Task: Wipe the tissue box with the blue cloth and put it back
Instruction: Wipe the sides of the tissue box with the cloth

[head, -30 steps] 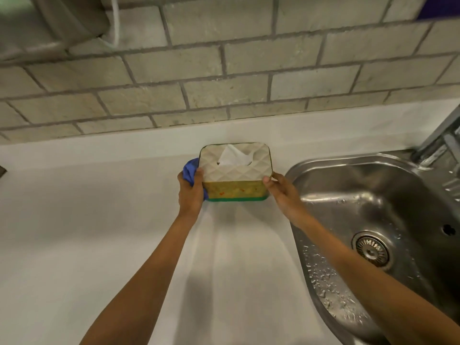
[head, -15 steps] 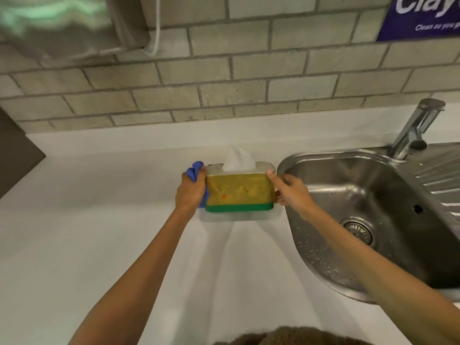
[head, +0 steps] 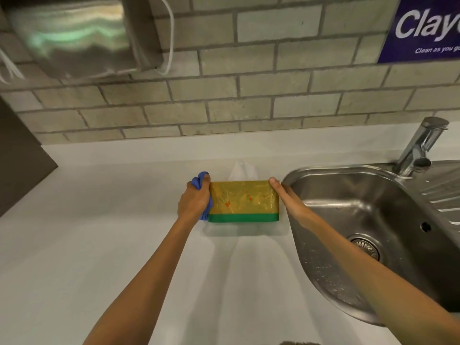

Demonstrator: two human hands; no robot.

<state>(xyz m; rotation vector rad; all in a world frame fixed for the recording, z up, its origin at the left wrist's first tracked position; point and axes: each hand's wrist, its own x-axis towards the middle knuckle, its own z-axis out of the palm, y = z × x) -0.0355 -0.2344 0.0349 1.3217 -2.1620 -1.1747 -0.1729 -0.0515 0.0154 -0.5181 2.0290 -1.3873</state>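
The tissue box (head: 244,201) is yellow with a green band along its bottom and a white tissue (head: 242,170) poking out of the top. It sits on the white counter (head: 99,245) just left of the sink. My left hand (head: 194,201) is bunched around the blue cloth (head: 199,180) and presses it against the box's left end. My right hand (head: 288,197) lies flat against the box's right end, fingers straight. Only the box's front face shows; its top is hidden.
A steel sink (head: 373,220) with a drain (head: 366,246) lies right of the box, with a tap (head: 420,145) behind it. The tiled wall carries a steel dispenser (head: 74,36) at upper left and a blue sign (head: 423,28) at upper right. A dark panel (head: 20,165) stands at the left.
The view has tilted up and moved closer, so the box's top no longer shows. Both hands stay on the box ends; the box looks lower, resting on the counter.
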